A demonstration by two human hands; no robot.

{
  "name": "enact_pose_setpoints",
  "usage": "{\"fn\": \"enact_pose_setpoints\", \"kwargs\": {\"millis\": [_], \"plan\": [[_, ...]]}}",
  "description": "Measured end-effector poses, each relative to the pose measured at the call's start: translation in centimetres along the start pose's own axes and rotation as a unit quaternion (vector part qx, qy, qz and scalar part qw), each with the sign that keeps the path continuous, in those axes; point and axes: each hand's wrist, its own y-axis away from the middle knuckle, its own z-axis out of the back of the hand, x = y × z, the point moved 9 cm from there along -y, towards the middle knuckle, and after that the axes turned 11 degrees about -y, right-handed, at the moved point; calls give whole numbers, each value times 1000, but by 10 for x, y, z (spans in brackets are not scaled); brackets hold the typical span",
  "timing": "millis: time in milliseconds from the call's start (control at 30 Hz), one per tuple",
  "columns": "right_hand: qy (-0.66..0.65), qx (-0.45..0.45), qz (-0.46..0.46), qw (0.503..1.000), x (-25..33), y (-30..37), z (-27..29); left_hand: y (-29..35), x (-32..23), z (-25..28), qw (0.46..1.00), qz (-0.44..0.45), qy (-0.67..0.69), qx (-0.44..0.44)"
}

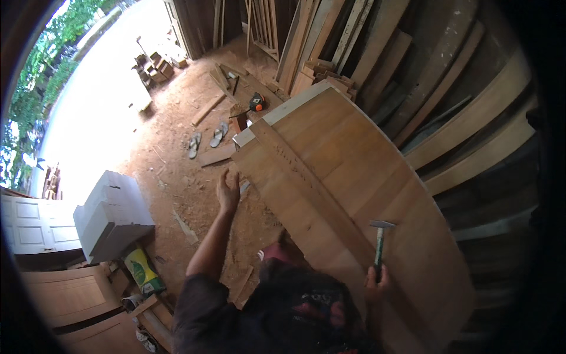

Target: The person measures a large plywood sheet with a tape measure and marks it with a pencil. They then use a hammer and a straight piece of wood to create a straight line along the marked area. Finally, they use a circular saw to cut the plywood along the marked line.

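A dark shirt [283,312] with a reddish print fills the bottom of the view, closest to the camera. At the far left stands a white panelled door [38,221], with brown wooden door panels [68,295] lower down. Just right of these sits a stepped white block [121,206], and below it a green-and-yellow bag [140,265]. Further right, a pair of sandals [219,134] lies on the reddish earth floor [171,197], among scraps of wood. The left hand [227,190] is bare and holds nothing visible, its fingers loosely bent and slightly apart; it is just beside the near left corner of the wooden panel [377,171], and whether it touches the edge I cannot tell. Beyond that corner rests an orange-and-black tape measure [257,102]. The broad panel spreads from the middle toward the right, one edge curved, with a long strip of wood [321,194] lying across it. Over the panel's nearer part, the right hand [377,282] has its fingers wrapped around the green handle of a hammer [379,245], head pointing away from the person. At the far right, long planks [427,71] lean in a row.
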Motion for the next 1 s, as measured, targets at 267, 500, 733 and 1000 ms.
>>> {"fn": "enact_pose_setpoints", "kwargs": {"millis": [267,500,733,1000], "plan": [[-111,160,-156,968,115,-9,-130,-145,-31,-65,986,29,-41,160],[61,241,-63,967,176,-33,-195,-153,-39,-111,953,30,34,301],[81,292,16,953,223,-51,-249,-151,-41,-103,964,52,-1,260],[170,316,163,919,249,-61,-286,-154,-41,-108,963,34,17,268]]}}
